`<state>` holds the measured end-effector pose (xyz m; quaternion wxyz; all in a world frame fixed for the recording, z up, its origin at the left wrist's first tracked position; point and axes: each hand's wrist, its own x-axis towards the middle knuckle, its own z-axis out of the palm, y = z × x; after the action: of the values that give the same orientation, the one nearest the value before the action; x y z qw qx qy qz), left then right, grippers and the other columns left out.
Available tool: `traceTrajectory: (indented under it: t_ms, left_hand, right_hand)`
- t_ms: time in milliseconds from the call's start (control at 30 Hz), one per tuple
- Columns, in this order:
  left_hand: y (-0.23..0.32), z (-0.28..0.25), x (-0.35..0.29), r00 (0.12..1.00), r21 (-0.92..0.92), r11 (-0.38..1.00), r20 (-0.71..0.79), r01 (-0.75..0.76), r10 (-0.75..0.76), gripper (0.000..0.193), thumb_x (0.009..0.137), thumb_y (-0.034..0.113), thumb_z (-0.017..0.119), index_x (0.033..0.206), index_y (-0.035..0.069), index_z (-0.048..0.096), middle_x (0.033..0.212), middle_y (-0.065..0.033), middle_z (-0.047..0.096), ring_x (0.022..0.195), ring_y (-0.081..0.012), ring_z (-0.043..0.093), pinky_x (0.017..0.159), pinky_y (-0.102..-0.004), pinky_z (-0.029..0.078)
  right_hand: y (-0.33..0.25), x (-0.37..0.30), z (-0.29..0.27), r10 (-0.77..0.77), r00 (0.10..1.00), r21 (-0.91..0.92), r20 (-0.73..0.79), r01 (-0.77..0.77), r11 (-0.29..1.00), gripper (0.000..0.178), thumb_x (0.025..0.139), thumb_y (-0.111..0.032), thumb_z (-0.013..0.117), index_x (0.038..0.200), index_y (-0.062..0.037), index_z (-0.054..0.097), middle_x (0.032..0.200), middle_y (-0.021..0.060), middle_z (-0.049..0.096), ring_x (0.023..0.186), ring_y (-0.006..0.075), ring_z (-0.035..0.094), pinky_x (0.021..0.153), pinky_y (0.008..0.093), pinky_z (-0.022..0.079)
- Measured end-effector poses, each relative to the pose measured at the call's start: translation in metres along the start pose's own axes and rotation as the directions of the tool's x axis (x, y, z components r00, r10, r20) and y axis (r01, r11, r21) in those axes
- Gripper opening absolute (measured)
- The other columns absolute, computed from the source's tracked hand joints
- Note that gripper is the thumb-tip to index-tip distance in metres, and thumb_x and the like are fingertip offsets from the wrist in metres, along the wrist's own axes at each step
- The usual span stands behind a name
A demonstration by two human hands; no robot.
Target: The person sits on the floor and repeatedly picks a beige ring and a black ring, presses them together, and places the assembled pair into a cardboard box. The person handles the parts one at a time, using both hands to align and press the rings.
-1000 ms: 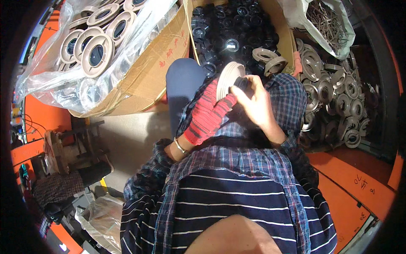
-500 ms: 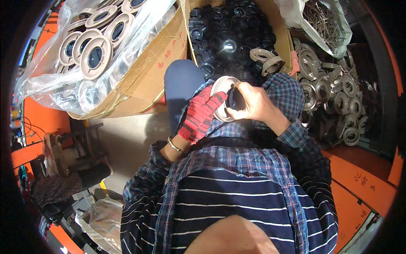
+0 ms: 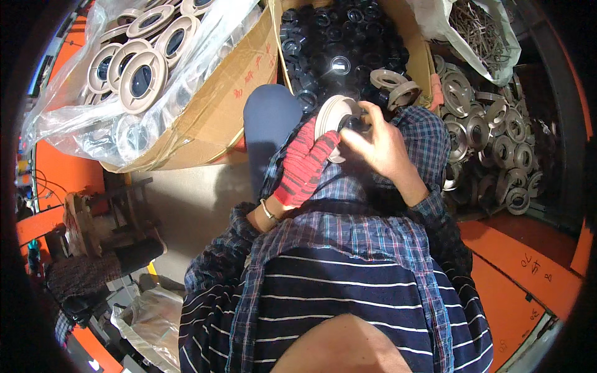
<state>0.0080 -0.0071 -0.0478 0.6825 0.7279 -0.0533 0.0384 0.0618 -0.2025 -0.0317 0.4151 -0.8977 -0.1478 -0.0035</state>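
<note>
Above my lap, my left hand (image 3: 303, 166), in a red and black striped glove, grips a beige grooved plastic ring (image 3: 331, 118). The ring is tilted, its face toward my right. Bare and closed at the fingertips, my right hand (image 3: 390, 148) pinches a black round plastic insert (image 3: 354, 124) against the ring's centre. I cannot tell how far the insert sits in the ring, since fingers cover part of it. Just beyond my hands, a cardboard box holds many loose black inserts (image 3: 336, 37).
At the left, a plastic-lined carton (image 3: 214, 118) holds beige rings with black centres (image 3: 142, 81). Two beige rings (image 3: 398, 87) rest on the black inserts. More rings (image 3: 497, 149) are piled at the right, below a white sack (image 3: 507, 56) of thin strips. Orange metal surfaces (image 3: 510, 267) flank me.
The ring has turned more edge-on, and both hands have shifted slightly to the right. My right fingers have changed their hold on the black insert, which now sticks out from the ring's face.
</note>
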Motion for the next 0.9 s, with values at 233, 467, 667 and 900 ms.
traceTrajectory:
  t_ms: [233, 467, 667, 900]
  left_hand:
    - [0.015, 0.023, 0.001, 0.981, 0.21, 0.959, 0.006, -0.189, 0.192, 0.05, 0.092, 0.006, 0.07, 0.139, 0.002, 0.054, 0.124, -0.0156, 0.065, 0.106, -0.0266, 0.067, 0.093, -0.0367, 0.052]
    - [0.009, 0.011, 0.012, 0.997, 0.041, 0.998, 0.062, 0.047, -0.049, 0.046, 0.094, 0.014, 0.069, 0.136, 0.001, 0.055, 0.109, -0.0117, 0.068, 0.094, -0.0183, 0.064, 0.083, -0.0319, 0.053]
    - [0.044, 0.008, 0.014, 0.983, 0.069, 0.992, 0.142, 0.106, -0.115, 0.049, 0.094, 0.016, 0.069, 0.136, -0.003, 0.053, 0.127, -0.0182, 0.062, 0.113, -0.0265, 0.062, 0.097, -0.0368, 0.05]
    - [0.041, -0.026, 0.018, 0.608, 0.41, 0.458, 0.627, -0.789, 0.486, 0.064, 0.087, 0.023, 0.071, 0.142, -0.002, 0.05, 0.147, -0.0216, 0.049, 0.14, -0.0394, 0.043, 0.115, -0.045, 0.036]
  right_hand:
    - [-0.01, 0.004, 0.029, 0.213, 0.968, 0.461, -0.132, -0.131, 0.878, 0.047, 0.101, -0.046, 0.052, 0.105, -0.0005, 0.06, 0.088, 0.012, 0.065, 0.075, 0.023, 0.064, 0.065, 0.0328, 0.049]
    - [0.008, -0.003, 0.0, 0.354, 0.924, 0.418, 0.145, -0.382, 0.825, 0.062, 0.098, -0.056, 0.052, 0.123, 0.0, 0.055, 0.077, 0.0148, 0.066, 0.056, 0.0224, 0.064, 0.051, 0.0336, 0.051]
    - [-0.002, -0.01, 0.008, -0.008, 0.994, 0.361, -0.108, 0.047, 0.931, 0.057, 0.089, -0.04, 0.073, 0.126, -0.0029, 0.051, 0.092, 0.0137, 0.07, 0.072, 0.0234, 0.069, 0.06, 0.0327, 0.053]
    - [0.016, -0.033, 0.027, -0.08, 0.627, 0.52, 0.775, -0.704, -0.484, 0.08, 0.095, -0.073, 0.034, 0.132, -0.0049, 0.054, 0.091, 0.0159, 0.072, 0.047, 0.0269, 0.064, 0.032, 0.0336, 0.047]
